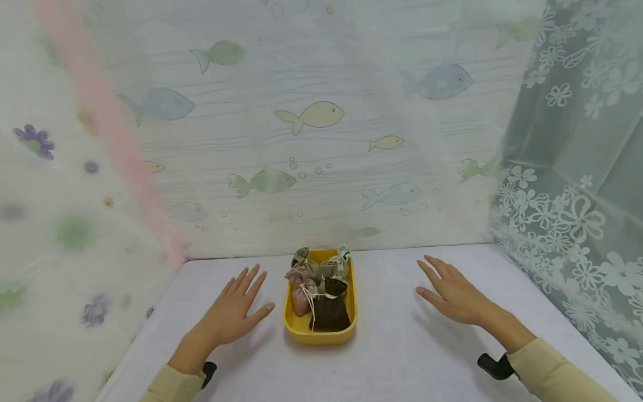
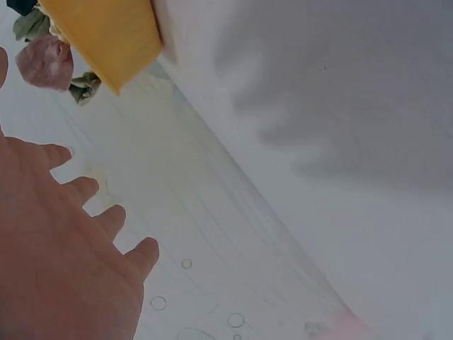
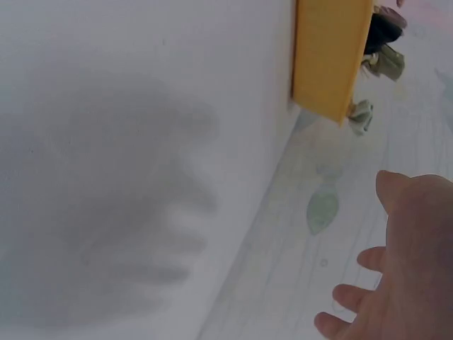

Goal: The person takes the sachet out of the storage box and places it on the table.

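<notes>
A yellow tray (image 1: 321, 338) with rounded corners stands on the white table, holding several small drawstring pouches. At its front right sits a dark brown pouch (image 1: 330, 314); a pink pouch (image 1: 300, 300) leans at the left, its pale cord hanging down. Behind them are green pouches, one an olive-topped pouch (image 1: 301, 258), one a pale green pouch (image 1: 342, 262). My left hand (image 1: 231, 312) hovers left of the tray, fingers extended and spread, holding nothing. To the tray's right my right hand (image 1: 454, 293) hangs over the table, also with straight fingers and nothing held.
A curtain with printed fish (image 1: 321, 114) hangs behind the table's back edge. On the left is a flower-print sheet (image 1: 75, 229) with a pink strip; at the right, a sheer curtain with white flowers (image 1: 582, 218). A black strap mount (image 1: 496, 367) sits at the right wrist.
</notes>
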Motion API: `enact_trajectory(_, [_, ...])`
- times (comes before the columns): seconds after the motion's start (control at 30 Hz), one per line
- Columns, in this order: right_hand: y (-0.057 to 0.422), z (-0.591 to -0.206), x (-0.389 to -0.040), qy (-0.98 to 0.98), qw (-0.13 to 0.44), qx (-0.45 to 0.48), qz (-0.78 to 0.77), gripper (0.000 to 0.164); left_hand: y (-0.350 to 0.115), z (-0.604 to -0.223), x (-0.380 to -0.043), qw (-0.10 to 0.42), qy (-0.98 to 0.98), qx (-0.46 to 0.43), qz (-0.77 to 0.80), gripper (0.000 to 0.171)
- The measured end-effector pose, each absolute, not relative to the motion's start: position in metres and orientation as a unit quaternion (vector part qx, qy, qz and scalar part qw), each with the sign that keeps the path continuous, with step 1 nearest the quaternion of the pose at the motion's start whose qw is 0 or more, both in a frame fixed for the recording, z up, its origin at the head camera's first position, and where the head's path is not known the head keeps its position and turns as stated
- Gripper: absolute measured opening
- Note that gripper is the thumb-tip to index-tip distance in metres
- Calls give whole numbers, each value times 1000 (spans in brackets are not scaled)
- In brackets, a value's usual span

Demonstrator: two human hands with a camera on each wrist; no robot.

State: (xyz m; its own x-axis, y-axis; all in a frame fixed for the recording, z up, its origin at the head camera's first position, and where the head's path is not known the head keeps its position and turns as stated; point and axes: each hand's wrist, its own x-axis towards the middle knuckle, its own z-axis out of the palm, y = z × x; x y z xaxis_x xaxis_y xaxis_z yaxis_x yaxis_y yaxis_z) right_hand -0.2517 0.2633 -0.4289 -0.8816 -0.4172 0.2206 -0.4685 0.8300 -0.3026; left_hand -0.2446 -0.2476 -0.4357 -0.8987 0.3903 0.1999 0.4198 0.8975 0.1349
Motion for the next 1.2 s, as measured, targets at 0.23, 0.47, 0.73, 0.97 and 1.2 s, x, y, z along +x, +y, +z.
enact_trajectory(0.23, [256, -431, -248, -950, 80, 241, 184, 69, -241, -438, -239, 78, -970, -214, -90, 88])
enact_trajectory(0.47, [249, -432, -243, -944, 79, 247, 203, 69, -239, -441, -233, 79, -968, -217, -102, 86])
enact_trajectory(0.73, [240, -433, -243, -938, 68, 251, 230, 68, -233, -443, -231, 68, -968, -215, -112, 87])
enact_trajectory(0.97, [225, -434, -243, -931, 65, 251, 256, 66, -220, -441, -222, 59, -965, -228, -116, 92])
enact_trajectory(1.2, [210, -434, -243, -921, 61, 246, 295, 65, -210, -443, -219, 42, -966, -229, -117, 93])
